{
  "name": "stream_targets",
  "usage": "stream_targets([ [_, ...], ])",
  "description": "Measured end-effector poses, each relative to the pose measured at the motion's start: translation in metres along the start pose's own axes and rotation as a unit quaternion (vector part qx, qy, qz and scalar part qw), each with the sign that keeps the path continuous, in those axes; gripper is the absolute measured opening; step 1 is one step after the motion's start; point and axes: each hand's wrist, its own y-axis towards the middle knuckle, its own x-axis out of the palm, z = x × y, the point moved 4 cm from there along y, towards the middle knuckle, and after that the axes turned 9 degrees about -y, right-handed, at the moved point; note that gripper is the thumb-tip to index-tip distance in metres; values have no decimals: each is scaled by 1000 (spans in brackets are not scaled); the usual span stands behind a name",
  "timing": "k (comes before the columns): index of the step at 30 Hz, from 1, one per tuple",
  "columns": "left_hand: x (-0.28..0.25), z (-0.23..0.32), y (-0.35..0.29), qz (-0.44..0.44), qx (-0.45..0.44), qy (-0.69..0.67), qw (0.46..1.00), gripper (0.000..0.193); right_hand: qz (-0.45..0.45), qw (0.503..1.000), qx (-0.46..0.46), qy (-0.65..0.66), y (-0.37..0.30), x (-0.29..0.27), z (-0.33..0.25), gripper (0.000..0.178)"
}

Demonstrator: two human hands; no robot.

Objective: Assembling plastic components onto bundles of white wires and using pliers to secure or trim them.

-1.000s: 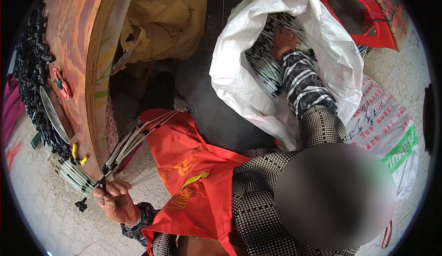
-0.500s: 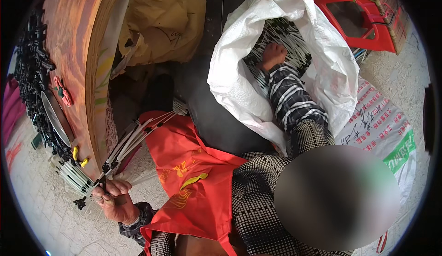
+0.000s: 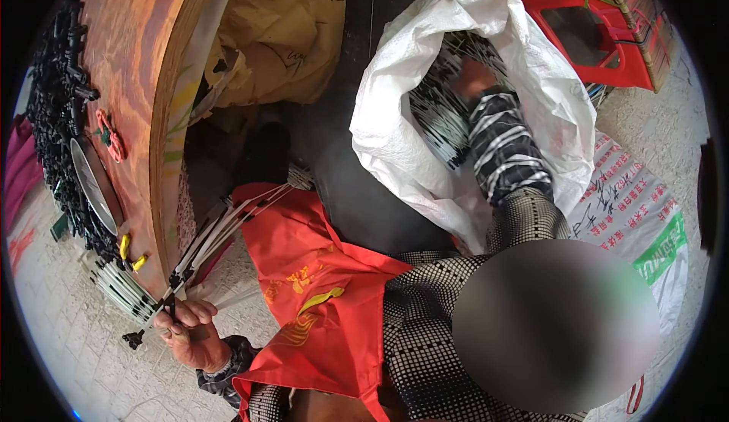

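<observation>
My left hand (image 3: 194,333) is closed at the table's near corner, its fingers pinched on the black ends of a bundle of thin white rods (image 3: 209,246). The bundle slants up and away over my red apron (image 3: 319,285), fanning out toward its far end. Deep inside a white woven sack (image 3: 387,137) is my right hand (image 3: 474,78), reaching among many loose white rods with black tips (image 3: 444,130). Motion smears its fingers, so whether they grip any rod is not visible.
A wooden table (image 3: 125,50) at left bears a heap of small black parts (image 3: 57,133), a metal dish (image 3: 95,183) and yellow pieces (image 3: 124,247). Another rod bundle (image 3: 121,291) lies by its corner. Beyond are a brown paper bag (image 3: 281,42) and a red stool (image 3: 588,31).
Inside the sack, my right hand has shifted a little to the right and farther in, showing more rods on its left. My left hand has barely moved.
</observation>
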Motion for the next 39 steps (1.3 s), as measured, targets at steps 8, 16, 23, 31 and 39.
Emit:
stream_targets([
  [8, -2, -1, 5, -16, -18, 20, 1000, 19, 101, 988, 60, -103, -2, -17, 18, 97],
  [16, 3, -2, 10, -12, -30, 27, 999, 20, 144, 988, 48, -18, 12, -19, 34, 122],
  [23, 8, 0, 13, 9, -32, 27, 999, 20, 40, 998, 26, -42, -29, 45, -43, 132],
  [31, 7, 1, 8, -13, -61, -8, 998, 21, 62, 996, 44, -55, -5, 40, -27, 102],
  [39, 6, -7, 6, 18, -32, -19, 999, 19, 253, 950, 145, -116, -9, 66, -43, 29],
])
